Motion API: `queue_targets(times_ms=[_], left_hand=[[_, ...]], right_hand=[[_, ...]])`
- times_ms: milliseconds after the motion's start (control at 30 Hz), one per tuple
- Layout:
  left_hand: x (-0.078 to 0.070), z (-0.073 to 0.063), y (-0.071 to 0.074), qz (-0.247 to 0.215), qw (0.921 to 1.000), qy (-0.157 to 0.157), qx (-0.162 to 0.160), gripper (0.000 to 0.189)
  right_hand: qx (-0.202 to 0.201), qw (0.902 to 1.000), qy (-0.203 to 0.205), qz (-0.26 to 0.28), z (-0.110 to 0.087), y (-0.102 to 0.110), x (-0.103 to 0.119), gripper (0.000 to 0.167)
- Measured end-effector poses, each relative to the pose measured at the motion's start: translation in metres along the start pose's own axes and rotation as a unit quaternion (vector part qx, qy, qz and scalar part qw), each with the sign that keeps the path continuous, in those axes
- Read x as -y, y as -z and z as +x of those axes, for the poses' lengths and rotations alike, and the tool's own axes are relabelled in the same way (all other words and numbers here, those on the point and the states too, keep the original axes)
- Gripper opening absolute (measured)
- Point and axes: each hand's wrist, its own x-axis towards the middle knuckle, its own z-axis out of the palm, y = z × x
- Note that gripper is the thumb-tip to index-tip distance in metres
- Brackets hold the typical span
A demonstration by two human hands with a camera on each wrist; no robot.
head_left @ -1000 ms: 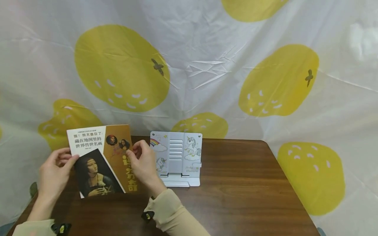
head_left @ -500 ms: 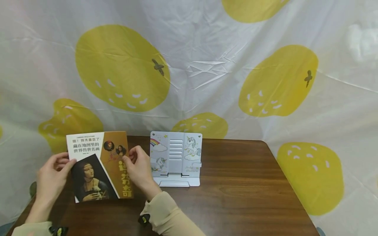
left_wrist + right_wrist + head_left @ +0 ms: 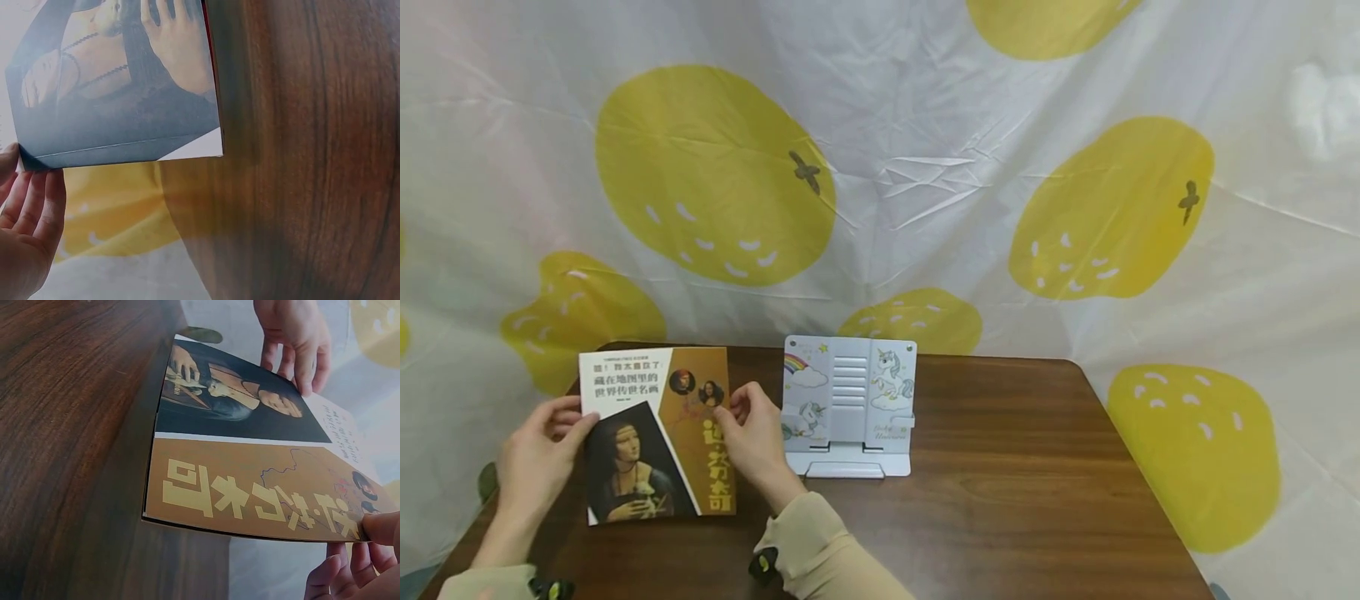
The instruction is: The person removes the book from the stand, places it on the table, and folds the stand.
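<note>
Held upright over the near-left part of the wooden table (image 3: 1000, 467): a thin paperback art book (image 3: 655, 433), its lower edge at or just above the surface, whether touching cannot be told. Left hand (image 3: 538, 462) at the book's left edge, thumb on the front cover and fingers behind, pinching it. Right hand (image 3: 752, 433) at the right edge, thumb tip on the cover and fingers curled behind, likewise pinching. Just to the right, standing apart from the book: a pale blue plastic book stand (image 3: 848, 404) with unicorn and rainbow prints and a slotted centre panel.

Likely trouble from here: a slip. Glossy, smooth cover, gripped only at two edges by fingertips; any loosening on one side probably enough to let the book swing or drop flat onto the table. Soft binding too, visibly bowed in the right wrist view (image 3: 250, 481), so a hard squeeze liable to crease the cover. A sideways swing toward the stand possibly enough to knock that light piece over.

Materials: dark brown wood grain, polished, with rounded corners. Cover part ochre, part white, with a dark portrait panel cut on a slant. Behind, a creased white plastic sheet (image 3: 925, 167) with large yellow fruit shapes.
</note>
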Motion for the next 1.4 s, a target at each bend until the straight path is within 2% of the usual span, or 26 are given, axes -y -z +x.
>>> queue_targets(times_ms=[400, 567, 900, 1200, 1400], left_hand=[[0.012, 0.004, -0.008, 0.008, 0.9996, -0.011, 0.025, 0.031], [0.017, 0.006, -0.008, 0.024, 0.9988, 0.003, 0.043, 0.032], [0.027, 0.010, -0.017, 0.020, 0.9962, 0.043, 0.073, 0.033], [0.029, 0.013, -0.021, 0.013, 0.9929, 0.035, 0.113, 0.035], [0.033, 0.015, -0.024, 0.008, 0.9915, 0.038, 0.124, 0.034]], right_hand=[[-0.008, 0.9985, -0.050, 0.020, 0.004, -0.012, -0.018, 0.017], [-0.008, 0.9980, -0.060, 0.018, 0.006, -0.015, -0.021, 0.017], [-0.019, 0.9971, -0.074, -0.002, 0.011, -0.020, -0.029, 0.019], [-0.016, 0.9925, -0.121, -0.007, 0.015, -0.021, -0.033, 0.018], [-0.015, 0.9892, -0.146, 0.003, 0.017, -0.023, -0.034, 0.017]])
